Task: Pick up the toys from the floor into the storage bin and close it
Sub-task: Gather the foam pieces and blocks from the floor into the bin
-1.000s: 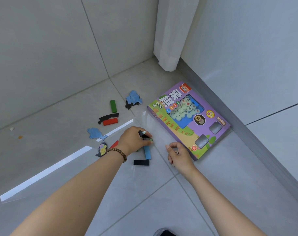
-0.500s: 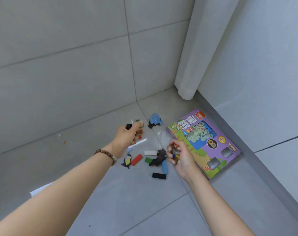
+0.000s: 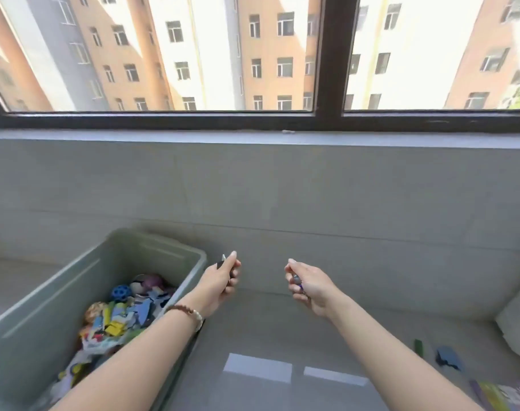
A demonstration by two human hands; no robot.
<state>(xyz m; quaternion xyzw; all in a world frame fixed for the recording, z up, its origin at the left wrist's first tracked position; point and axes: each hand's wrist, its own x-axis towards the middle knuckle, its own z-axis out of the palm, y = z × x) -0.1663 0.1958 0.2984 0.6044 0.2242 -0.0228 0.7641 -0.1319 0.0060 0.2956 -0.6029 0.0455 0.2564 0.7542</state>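
Storage bin [image 3: 45, 307], open and holding mixed toys [image 3: 119, 318], occupies the lower left. Left hand [image 3: 223, 281], just right of its rim, grips small dark pieces; right hand [image 3: 309, 287], at centre, fingers curled round small toys. Green block [image 3: 418, 347] and blue piece [image 3: 447, 355] lie on the floor, lower right.

No text, label, brand or number can be read. The print on the box [image 3: 503, 394] at the lower right edge is cut off and blurred. The printed toys [image 3: 116, 320] in the storage bin [image 3: 149, 262] are too blurred to make out.
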